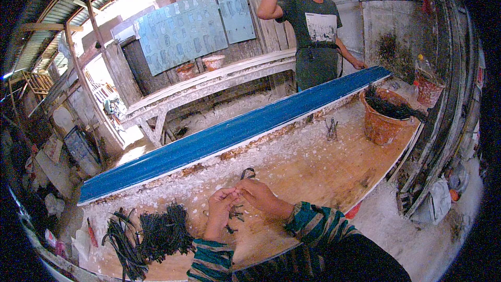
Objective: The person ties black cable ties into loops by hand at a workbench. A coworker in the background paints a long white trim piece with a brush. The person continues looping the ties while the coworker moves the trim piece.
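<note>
Above the wooden tabletop, my left hand (221, 208) and my right hand (265, 198) meet with their fingertips pinched together. A thin black strip bent into a loop (248, 173) sticks up by my right fingers, which are closed on it. What my left fingertips pinch is too small to make out. Short dark pieces (236, 213) lie on the table just below the hands. Left of my left hand sit a thick pile of thin black strips (166, 232) and a looser bunch of longer, wider black strips (124, 245).
A long blue panel (235, 133) runs along the table's far side. At the right stands an orange bucket (383, 125) of black strips; a small wire-like bunch (331, 129) lies nearer. A red-handled tool (92, 232) lies far left. Another person (317, 36) stands beyond the panel.
</note>
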Demonstrator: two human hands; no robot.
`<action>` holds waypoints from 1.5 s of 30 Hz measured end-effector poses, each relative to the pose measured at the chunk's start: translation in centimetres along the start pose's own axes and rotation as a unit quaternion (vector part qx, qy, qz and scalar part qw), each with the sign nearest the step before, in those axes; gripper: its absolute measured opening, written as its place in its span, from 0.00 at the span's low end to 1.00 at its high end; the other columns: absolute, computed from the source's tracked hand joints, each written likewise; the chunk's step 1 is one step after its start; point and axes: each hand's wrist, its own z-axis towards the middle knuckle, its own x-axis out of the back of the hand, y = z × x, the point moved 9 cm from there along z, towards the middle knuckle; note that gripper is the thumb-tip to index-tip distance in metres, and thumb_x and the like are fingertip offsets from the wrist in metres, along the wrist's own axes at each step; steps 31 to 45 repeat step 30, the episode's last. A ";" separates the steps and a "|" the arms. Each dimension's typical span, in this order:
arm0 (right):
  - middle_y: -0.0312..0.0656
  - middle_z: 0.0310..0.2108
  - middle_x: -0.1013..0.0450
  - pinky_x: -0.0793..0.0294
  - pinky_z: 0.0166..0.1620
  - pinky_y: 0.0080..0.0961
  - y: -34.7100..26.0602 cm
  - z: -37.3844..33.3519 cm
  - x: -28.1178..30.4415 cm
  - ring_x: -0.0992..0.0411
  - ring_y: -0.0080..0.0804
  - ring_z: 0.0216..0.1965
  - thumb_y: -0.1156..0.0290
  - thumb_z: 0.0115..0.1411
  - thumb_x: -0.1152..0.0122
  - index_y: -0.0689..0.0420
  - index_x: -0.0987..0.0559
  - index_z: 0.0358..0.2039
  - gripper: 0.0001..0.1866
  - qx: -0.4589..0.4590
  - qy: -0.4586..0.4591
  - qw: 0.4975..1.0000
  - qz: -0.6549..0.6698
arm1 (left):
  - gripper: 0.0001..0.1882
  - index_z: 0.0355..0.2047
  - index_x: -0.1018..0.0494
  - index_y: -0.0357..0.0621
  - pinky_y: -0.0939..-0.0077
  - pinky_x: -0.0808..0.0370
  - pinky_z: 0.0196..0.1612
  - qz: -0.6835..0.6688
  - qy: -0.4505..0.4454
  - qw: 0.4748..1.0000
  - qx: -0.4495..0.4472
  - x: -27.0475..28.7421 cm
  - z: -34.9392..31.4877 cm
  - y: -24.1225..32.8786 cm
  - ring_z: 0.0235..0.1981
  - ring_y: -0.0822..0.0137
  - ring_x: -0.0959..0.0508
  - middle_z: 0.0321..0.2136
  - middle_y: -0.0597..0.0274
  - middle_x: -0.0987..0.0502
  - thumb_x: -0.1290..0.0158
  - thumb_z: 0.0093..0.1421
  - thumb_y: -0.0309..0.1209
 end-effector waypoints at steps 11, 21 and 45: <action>0.45 0.28 0.30 0.32 0.33 0.31 -0.1 0.1 0.3 0.31 0.43 0.30 0.71 0.56 0.52 0.58 0.28 0.31 0.06 -0.002 0.020 1.000 0.010 | 0.08 0.34 0.30 0.33 0.80 0.27 0.35 -0.019 0.003 1.000 0.010 -0.1 -0.1 0.1 0.29 0.70 0.25 0.30 0.57 0.25 0.50 0.53 0.22; 0.46 0.29 0.30 0.31 0.34 0.30 0.7 -0.1 -0.3 0.30 0.42 0.31 0.72 0.56 0.51 0.59 0.29 0.32 0.06 -0.012 0.003 1.000 0.006 | 0.08 0.34 0.30 0.34 0.80 0.26 0.36 -0.016 -0.003 1.000 0.006 0.1 0.0 -0.2 0.30 0.71 0.25 0.31 0.57 0.25 0.50 0.53 0.22; 0.47 0.29 0.30 0.31 0.35 0.31 0.0 0.0 0.1 0.30 0.43 0.32 0.72 0.56 0.52 0.58 0.29 0.34 0.07 -0.013 -0.002 1.000 0.012 | 0.09 0.35 0.30 0.34 0.80 0.26 0.36 -0.019 -0.011 1.000 0.004 0.0 0.1 -0.1 0.32 0.69 0.25 0.32 0.56 0.25 0.51 0.53 0.22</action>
